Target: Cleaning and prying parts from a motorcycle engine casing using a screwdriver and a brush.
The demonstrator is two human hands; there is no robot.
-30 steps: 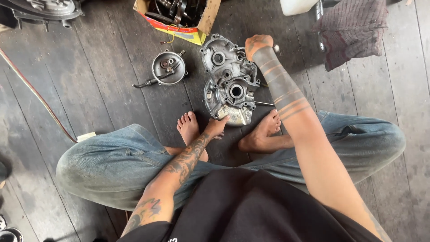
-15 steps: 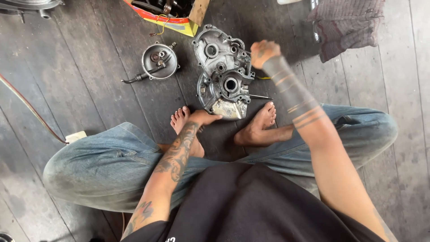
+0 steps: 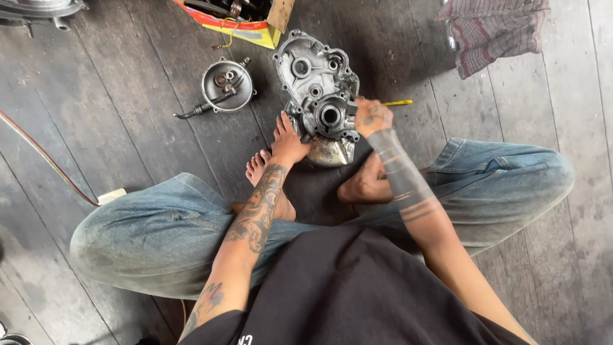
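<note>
A grey metal engine case [image 3: 317,83] stands on the dark plank floor in front of my crossed legs and bare feet. My left hand [image 3: 290,144] grips its lower left edge, next to a shiny curved part at the bottom. At the case's right edge, beside the round bearing hole, is my closed right hand [image 3: 370,118]. A thin yellow tool [image 3: 397,102] sticks out to the right from that fist. I cannot see its tip.
A round metal cover with a cable [image 3: 227,84] lies left of the case. A yellow and red cardboard box of parts [image 3: 242,22] sits behind it. A checked cloth [image 3: 498,32] is at the upper right. A red cable [image 3: 45,160] crosses the floor on the left.
My right hand has come down from the top of the engine case to its right edge. The left hand has stayed on the lower left edge.
</note>
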